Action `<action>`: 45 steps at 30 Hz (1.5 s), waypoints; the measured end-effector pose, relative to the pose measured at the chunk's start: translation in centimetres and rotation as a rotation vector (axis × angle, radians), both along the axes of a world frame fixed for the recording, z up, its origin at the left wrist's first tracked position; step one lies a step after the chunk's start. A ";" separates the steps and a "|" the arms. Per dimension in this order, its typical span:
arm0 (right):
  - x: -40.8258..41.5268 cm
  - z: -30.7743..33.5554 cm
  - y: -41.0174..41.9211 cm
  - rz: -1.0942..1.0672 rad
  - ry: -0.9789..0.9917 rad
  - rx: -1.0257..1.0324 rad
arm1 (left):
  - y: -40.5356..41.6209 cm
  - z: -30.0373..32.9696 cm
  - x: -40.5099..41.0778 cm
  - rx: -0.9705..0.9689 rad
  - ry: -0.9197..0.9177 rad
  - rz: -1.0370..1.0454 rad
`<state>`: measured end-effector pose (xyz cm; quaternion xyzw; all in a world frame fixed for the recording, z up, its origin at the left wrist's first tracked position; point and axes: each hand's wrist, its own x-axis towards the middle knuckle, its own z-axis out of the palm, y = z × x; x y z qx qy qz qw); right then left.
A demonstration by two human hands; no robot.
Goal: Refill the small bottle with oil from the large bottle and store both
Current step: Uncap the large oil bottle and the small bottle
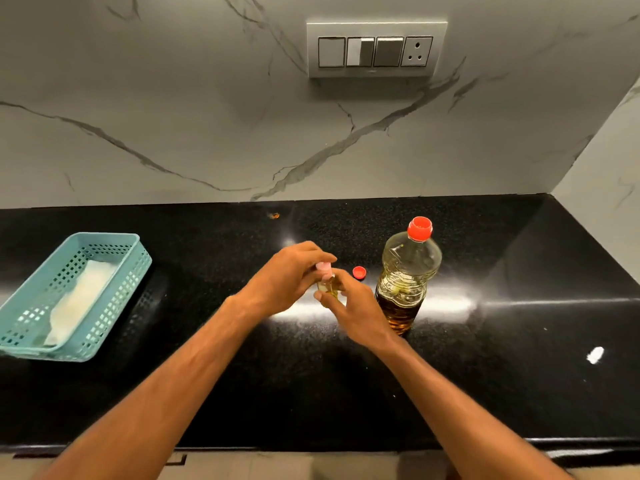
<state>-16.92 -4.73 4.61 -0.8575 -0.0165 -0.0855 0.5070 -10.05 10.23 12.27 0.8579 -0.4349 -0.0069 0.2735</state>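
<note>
Small bottle (327,285): yellow oil inside, held above counter (485,375) between my hands. My right hand (353,306) grips body, fingers curled. My left hand (291,275) pinches pink cap (324,267) on top. Large bottle (408,275): upright just right, red-capped, oil low. Loose red cap (359,272) between bottles. Teal basket (114,244) far left: white cloth (81,299) inside.

left hand (287,275): fingers curled, pinching at the top
right hand (349,306): curled grip lower down
arms: both stretched forward, hands meeting
</note>
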 end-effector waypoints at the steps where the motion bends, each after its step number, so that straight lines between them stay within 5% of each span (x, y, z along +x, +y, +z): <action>1: 0.0 0.2 -0.2 0.011 -0.002 -0.012 | 0.1 0.5 0.2 0.073 -0.033 -0.020; 7: -0.4 0.5 -0.4 0.062 -0.011 0.020 | -0.3 2.1 1.1 0.464 -0.278 -0.136; 13: -0.9 1.5 0.8 0.074 -0.017 0.096 | -0.7 2.6 1.5 0.510 -0.775 -0.253; 16: -0.6 1.6 1.0 0.020 0.003 0.044 | -1.3 3.2 2.2 0.562 -0.864 -0.217; 20: -0.3 1.7 1.2 -0.066 0.008 -0.017 | -3.2 3.6 1.0 0.733 -0.657 0.010; 24: -0.7 2.2 1.3 -0.165 0.015 -0.019 | -3.8 4.5 0.0 0.630 -0.395 0.259; 29: -0.9 2.2 0.8 -0.180 -0.028 0.052 | -2.4 6.0 0.3 0.411 0.153 -0.087; 31: -0.8 2.1 0.6 -0.184 -0.036 0.054 | -1.8 6.0 0.6 0.369 0.180 -0.146; 37: -0.8 2.4 0.7 -0.151 -0.054 0.038 | -2.0 5.6 0.5 0.402 -0.101 0.097; 42: -0.3 2.4 0.4 -0.169 -0.051 0.082 | -1.5 5.6 0.6 0.291 0.220 -0.155; 45: -0.2 2.3 0.2 -0.161 -0.050 0.077 | -1.2 5.7 1.1 0.267 0.110 -0.104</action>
